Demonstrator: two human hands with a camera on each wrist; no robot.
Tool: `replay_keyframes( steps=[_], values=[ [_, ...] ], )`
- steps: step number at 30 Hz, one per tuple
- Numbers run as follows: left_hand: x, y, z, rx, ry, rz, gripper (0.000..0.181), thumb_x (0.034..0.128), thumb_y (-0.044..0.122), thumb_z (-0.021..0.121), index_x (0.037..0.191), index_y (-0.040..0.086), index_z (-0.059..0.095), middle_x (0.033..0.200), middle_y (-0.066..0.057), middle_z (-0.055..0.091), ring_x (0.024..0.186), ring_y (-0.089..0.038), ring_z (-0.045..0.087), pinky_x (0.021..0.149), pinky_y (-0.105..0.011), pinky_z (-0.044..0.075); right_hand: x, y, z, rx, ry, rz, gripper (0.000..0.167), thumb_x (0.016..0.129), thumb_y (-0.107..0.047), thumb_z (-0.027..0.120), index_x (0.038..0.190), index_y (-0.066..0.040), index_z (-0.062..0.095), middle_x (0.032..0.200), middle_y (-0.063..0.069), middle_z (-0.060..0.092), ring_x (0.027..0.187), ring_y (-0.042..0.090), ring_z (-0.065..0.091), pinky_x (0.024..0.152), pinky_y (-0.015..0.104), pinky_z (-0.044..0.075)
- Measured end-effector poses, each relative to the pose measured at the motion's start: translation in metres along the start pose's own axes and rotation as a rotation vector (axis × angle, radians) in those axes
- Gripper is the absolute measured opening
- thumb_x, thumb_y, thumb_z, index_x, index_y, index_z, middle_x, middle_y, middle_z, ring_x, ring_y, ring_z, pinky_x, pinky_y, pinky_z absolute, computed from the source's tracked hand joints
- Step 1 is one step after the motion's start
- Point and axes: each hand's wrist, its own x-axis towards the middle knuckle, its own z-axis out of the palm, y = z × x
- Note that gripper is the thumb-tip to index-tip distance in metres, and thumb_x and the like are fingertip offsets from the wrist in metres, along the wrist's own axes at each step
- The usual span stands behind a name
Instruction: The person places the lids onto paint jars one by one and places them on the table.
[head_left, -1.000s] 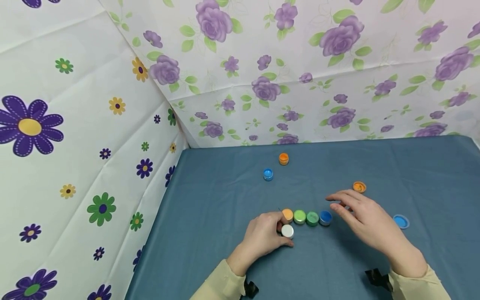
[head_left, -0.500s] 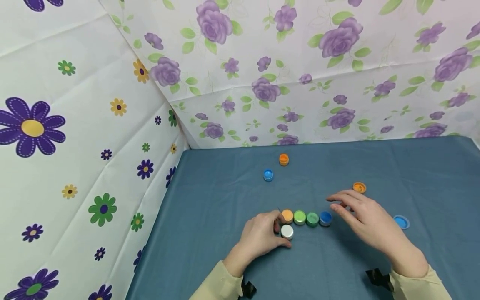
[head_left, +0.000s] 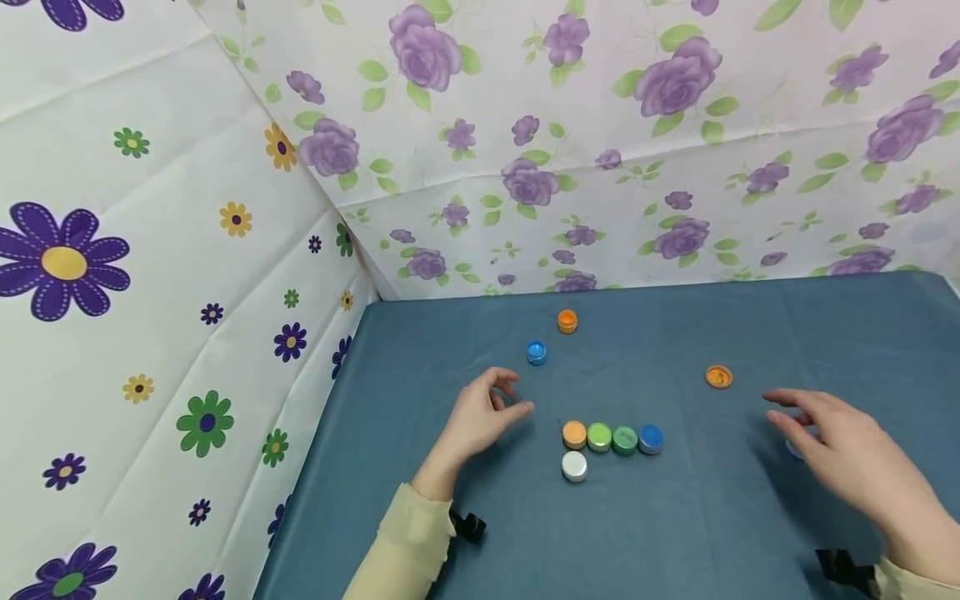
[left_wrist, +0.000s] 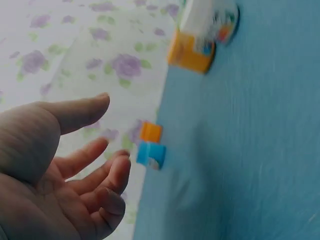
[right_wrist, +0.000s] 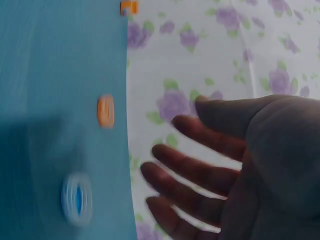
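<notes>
My left hand (head_left: pixel 476 421) hovers, fingers loosely bent and holding nothing, left of a row of small paint jars. Nearest beyond it stands an uncapped blue paint jar (head_left: pixel 536 352), with an uncapped orange paint jar (head_left: pixel 567 322) behind. The row runs from a light orange jar (head_left: pixel 574 434) through a light green jar (head_left: pixel 599 436) and a dark green jar (head_left: pixel 625 440) to a dark blue jar (head_left: pixel 650 438). A white-topped jar (head_left: pixel 574 467) stands in front of the light orange one. At the right, my empty right hand (head_left: pixel 855 454) hovers above a blue lid (right_wrist: pixel 77 200), mostly covering it in the head view.
An orange lid (head_left: pixel 718 377) lies inner side up, left of and beyond my right hand. Blue-grey cloth (head_left: pixel 712 533) covers the table. Flower-printed sheets (head_left: pixel 480 150) rise behind it and along the left side.
My left hand has left the white-topped jar and moved left and away from me. The right hand has shifted right from beside the dark blue jar to over the blue lid. The jars stay put.
</notes>
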Motion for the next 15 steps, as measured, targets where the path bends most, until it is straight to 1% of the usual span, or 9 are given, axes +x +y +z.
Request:
replay_keyframes(
  steps=[3, 6, 10, 12, 13, 15],
  values=[
    [0.018, -0.006, 0.000, 0.017, 0.036, -0.042, 0.052, 0.0979, 0.024, 0.083, 0.142, 0.005, 0.063, 0.123, -0.017, 0.066, 0.076, -0.018, 0.056, 0.065, -0.035, 0.048, -0.004, 0.017, -0.001, -0.030, -0.032, 0.070, 0.046, 0.107, -0.020, 0.068, 0.139, 0.011, 0.057, 0.129, 0.043, 0.053, 0.098, 0.054, 0.062, 0.067, 0.058, 0.053],
    [0.037, -0.010, 0.002, 0.037, 0.053, -0.095, 0.056, 0.0969, 0.024, 0.084, 0.146, 0.006, 0.062, 0.126, -0.017, 0.064, 0.084, -0.021, 0.058, 0.072, -0.039, 0.051, -0.006, 0.030, 0.001, -0.058, -0.074, 0.113, 0.055, 0.103, -0.021, 0.074, 0.139, 0.014, 0.054, 0.128, 0.046, 0.048, 0.103, 0.061, 0.056, 0.073, 0.065, 0.052],
    [0.060, -0.011, 0.006, 0.061, 0.040, -0.157, 0.062, 0.0965, 0.025, 0.084, 0.150, 0.008, 0.059, 0.128, -0.016, 0.062, 0.103, -0.029, 0.061, 0.087, -0.048, 0.053, -0.007, 0.041, 0.006, -0.073, -0.135, 0.143, 0.065, 0.099, -0.024, 0.078, 0.140, 0.017, 0.050, 0.127, 0.050, 0.045, 0.108, 0.065, 0.050, 0.082, 0.072, 0.047],
    [0.069, -0.011, 0.008, 0.081, 0.027, -0.176, 0.064, 0.0960, 0.027, 0.085, 0.151, 0.009, 0.058, 0.128, -0.015, 0.061, 0.111, -0.031, 0.060, 0.093, -0.050, 0.052, -0.008, 0.044, 0.009, -0.076, -0.156, 0.158, 0.067, 0.098, -0.025, 0.079, 0.140, 0.018, 0.050, 0.126, 0.051, 0.045, 0.111, 0.067, 0.048, 0.085, 0.075, 0.045],
    [0.073, -0.011, 0.010, 0.098, 0.023, -0.183, 0.065, 0.0957, 0.027, 0.085, 0.152, 0.009, 0.058, 0.128, -0.015, 0.062, 0.113, -0.031, 0.060, 0.095, -0.050, 0.052, -0.008, 0.045, 0.010, -0.074, -0.163, 0.168, 0.067, 0.097, -0.024, 0.080, 0.140, 0.017, 0.049, 0.126, 0.051, 0.045, 0.111, 0.067, 0.048, 0.085, 0.075, 0.045],
    [0.080, -0.011, 0.013, 0.124, 0.021, -0.184, 0.065, 0.0956, 0.027, 0.085, 0.152, 0.009, 0.058, 0.127, -0.015, 0.062, 0.114, -0.032, 0.059, 0.095, -0.050, 0.052, -0.008, 0.045, 0.013, -0.070, -0.173, 0.189, 0.068, 0.097, -0.024, 0.081, 0.140, 0.017, 0.049, 0.126, 0.051, 0.044, 0.113, 0.068, 0.046, 0.088, 0.076, 0.045]
  ],
)
